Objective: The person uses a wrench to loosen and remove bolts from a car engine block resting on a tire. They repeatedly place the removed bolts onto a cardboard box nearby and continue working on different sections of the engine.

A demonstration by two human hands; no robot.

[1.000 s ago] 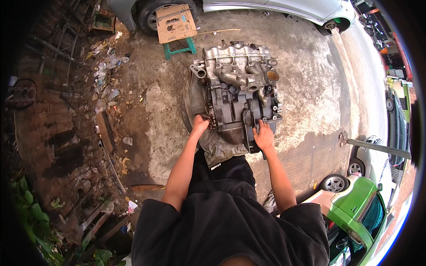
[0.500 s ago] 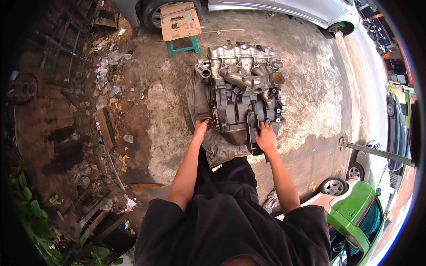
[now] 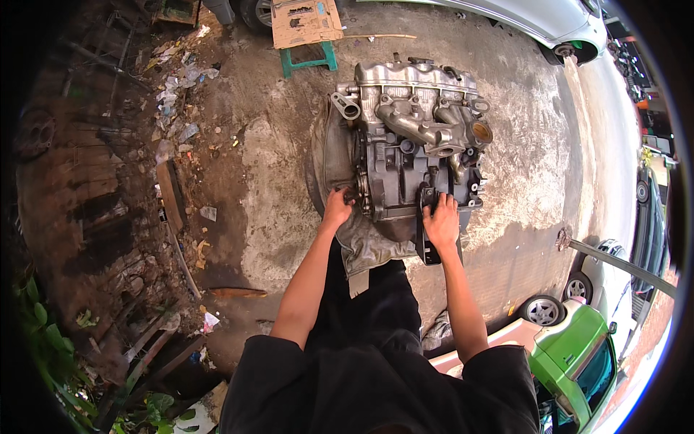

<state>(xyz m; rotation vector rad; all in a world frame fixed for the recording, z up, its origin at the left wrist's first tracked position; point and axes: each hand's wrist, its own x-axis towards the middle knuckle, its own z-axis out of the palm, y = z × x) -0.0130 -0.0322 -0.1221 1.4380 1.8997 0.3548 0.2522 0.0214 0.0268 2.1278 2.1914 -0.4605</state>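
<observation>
In front of me a car engine (image 3: 394, 173) stands upright, with a silver valve cover (image 3: 416, 75) on top and a grey metal manifold (image 3: 426, 134) on the side facing me. My right hand (image 3: 442, 224) is closed over a black metal bracket (image 3: 427, 242) at the engine's lower front, with fingers bent over its upper part. My left hand (image 3: 337, 208) is at the lower left end of the block, its fingers curled together at a small dark part that I cannot make out. A dirty grey cloth or sack (image 3: 369, 246) lies under and beside the engine.
Beyond the engine, a worn cardboard sheet (image 3: 307, 22) lies on a green stool (image 3: 309, 58). A silver car (image 3: 499, 20) stands behind. Litter (image 3: 177, 94) and wood scraps (image 3: 170, 192) lie to the left. A green vehicle (image 3: 575, 340) and a metal post (image 3: 622, 266) are at right.
My view has shifted, so the engine and stool appear further right, and the stool higher. Both hands stay at the same places on the engine; the left hand's fingers have turned slightly.
</observation>
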